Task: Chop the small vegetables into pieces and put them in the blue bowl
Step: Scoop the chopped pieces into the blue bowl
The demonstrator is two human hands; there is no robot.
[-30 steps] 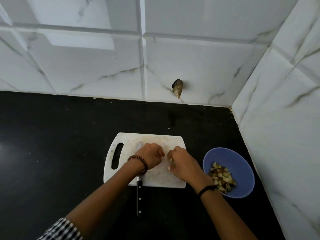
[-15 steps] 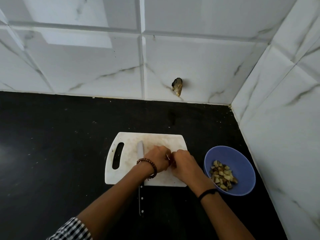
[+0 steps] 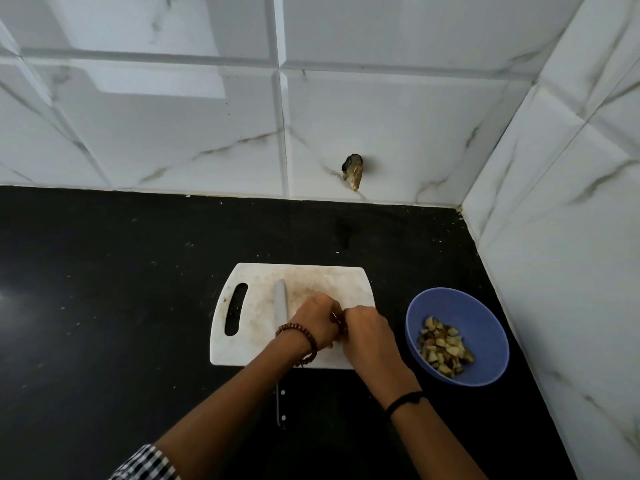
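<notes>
Left hand [image 3: 317, 318], right hand [image 3: 367, 332] touching on board [image 3: 311, 276], blue bowl [image 3: 462, 306] rightward (part-filled)

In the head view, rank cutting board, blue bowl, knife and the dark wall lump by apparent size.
1. cutting board
2. blue bowl
3. knife, partly hidden, so unsure
4. dark wall lump

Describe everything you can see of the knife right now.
The knife lies unheld, its pale, metal-looking blade flat on the white cutting board, tip toward the wall. Its dark handle, showing two pale rivets, sticks out past the board's near edge over the black counter. The left forearm crosses above its middle and hides that part.
</notes>
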